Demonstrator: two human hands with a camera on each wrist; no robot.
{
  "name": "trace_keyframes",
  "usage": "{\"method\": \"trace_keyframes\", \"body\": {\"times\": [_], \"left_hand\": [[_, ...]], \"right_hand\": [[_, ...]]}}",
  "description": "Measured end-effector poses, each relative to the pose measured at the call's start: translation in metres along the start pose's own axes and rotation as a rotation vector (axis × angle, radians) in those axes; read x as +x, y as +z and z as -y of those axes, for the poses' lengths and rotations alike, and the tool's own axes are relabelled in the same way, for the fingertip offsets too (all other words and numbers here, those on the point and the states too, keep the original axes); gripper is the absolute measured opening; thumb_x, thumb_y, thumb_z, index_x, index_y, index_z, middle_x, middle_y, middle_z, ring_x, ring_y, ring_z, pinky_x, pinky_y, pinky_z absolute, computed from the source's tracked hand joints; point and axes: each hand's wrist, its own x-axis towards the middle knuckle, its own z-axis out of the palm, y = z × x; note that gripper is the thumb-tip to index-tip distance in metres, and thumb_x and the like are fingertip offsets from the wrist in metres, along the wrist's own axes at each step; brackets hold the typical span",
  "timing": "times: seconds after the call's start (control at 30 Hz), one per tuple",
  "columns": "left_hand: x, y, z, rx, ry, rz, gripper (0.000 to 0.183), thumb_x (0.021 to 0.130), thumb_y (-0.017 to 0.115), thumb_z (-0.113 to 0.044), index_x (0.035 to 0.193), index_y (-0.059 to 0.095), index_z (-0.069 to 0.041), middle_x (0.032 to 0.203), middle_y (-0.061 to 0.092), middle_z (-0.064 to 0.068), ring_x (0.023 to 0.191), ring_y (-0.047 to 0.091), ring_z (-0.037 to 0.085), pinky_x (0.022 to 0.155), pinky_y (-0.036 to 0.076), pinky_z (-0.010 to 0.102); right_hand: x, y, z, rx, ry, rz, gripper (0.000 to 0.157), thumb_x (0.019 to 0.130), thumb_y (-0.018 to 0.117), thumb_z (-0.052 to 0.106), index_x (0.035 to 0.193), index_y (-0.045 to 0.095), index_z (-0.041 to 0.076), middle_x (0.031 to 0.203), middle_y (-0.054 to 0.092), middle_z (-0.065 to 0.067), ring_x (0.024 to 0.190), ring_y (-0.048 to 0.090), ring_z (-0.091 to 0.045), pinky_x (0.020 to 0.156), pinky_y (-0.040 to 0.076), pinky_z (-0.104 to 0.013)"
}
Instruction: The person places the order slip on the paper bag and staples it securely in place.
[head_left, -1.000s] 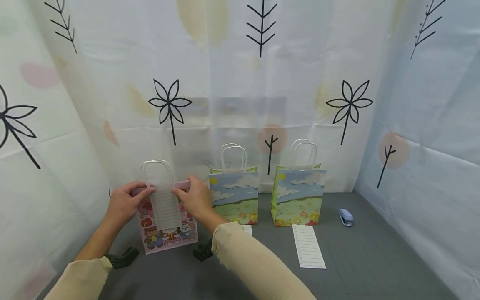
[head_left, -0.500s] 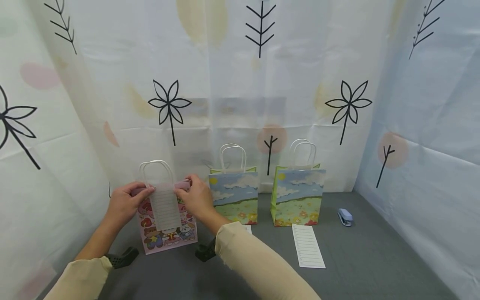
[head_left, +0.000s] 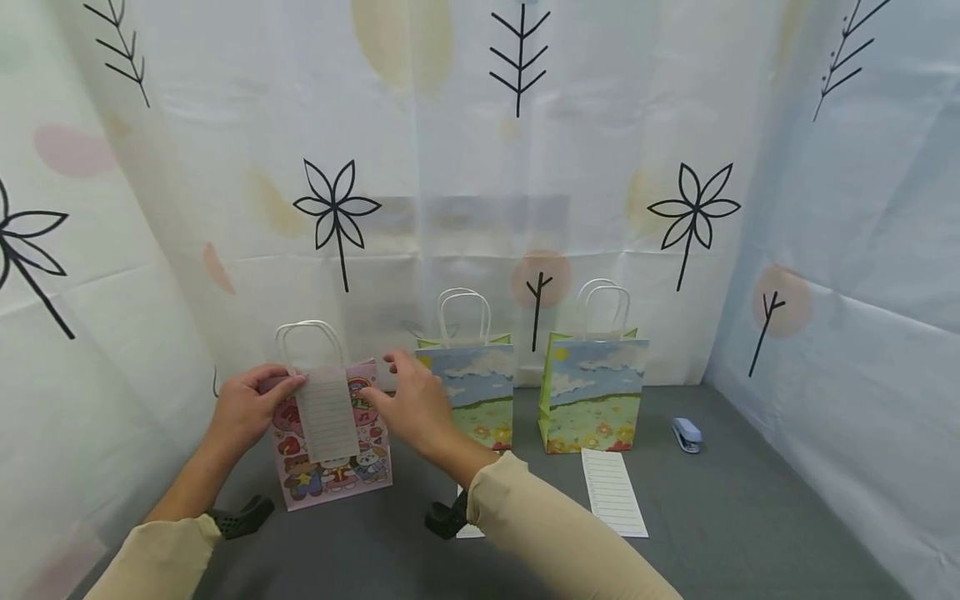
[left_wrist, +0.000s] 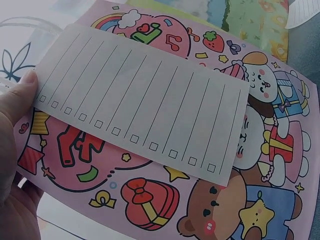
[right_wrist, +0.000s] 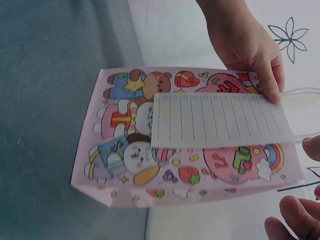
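My left hand [head_left: 251, 404] pinches the top edge of a pink cartoon gift bag [head_left: 371, 437] on the left of the table, thumb in front, fingers behind. Under that thumb, the corner of a white lined checklist slip [left_wrist: 140, 105] is pressed against the bag's front. The slip hangs down the bag's middle, tick boxes along its left side. To the right, my right hand [head_left: 420, 412] is apart from the bag, thumb and fingers spread with nothing between them. In the right wrist view, its fingertips [right_wrist: 295, 215] show beside the bag's top end.
Two gift bags with a meadow print, a middle one [head_left: 483, 387] and a right one [head_left: 600, 392], stand upright along the back. A checklist slip [head_left: 613, 492] lies before the right one; another [head_left: 471, 530] is partly hidden by my right sleeve. A small blue stapler [head_left: 687, 435] sits far right.
My right hand has let go of the pink bag's top right corner and moved right, its fingers opening. My left hand keeps its pinch on the bag and slip.
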Motion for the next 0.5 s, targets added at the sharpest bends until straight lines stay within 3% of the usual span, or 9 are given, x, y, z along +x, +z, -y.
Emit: {"method": "trace_keyframes", "body": {"times": [0.33, 0.5], "left_hand": [[0.0, 0.0, -0.003, -0.022, -0.001, -0.005, 0.026, 0.093, 0.068, -0.021, 0.101, 0.069, 0.004, 0.087, 0.07, 0.019, 0.065, 0.061, 0.009, 0.053, 0.048, 0.023], [0.0, 0.001, 0.0, -0.015, 0.005, -0.004, 0.025, 0.094, 0.068, -0.021, 0.1, 0.069, 0.003, 0.089, 0.071, 0.019, 0.066, 0.062, 0.009, 0.054, 0.049, 0.023]], "right_hand": [[-0.02, -0.02, -0.029, -0.106, -0.099, -0.022, 0.042, 0.089, 0.071, 0.039, 0.121, 0.06, 0.016, 0.107, 0.065, 0.002, 0.088, 0.062, -0.015, 0.074, 0.049, -0.033], [-0.03, -0.029, -0.045, -0.083, -0.114, -0.01, 0.042, 0.089, 0.071, 0.037, 0.121, 0.061, 0.012, 0.105, 0.066, -0.002, 0.087, 0.064, -0.016, 0.073, 0.05, -0.032]]}}
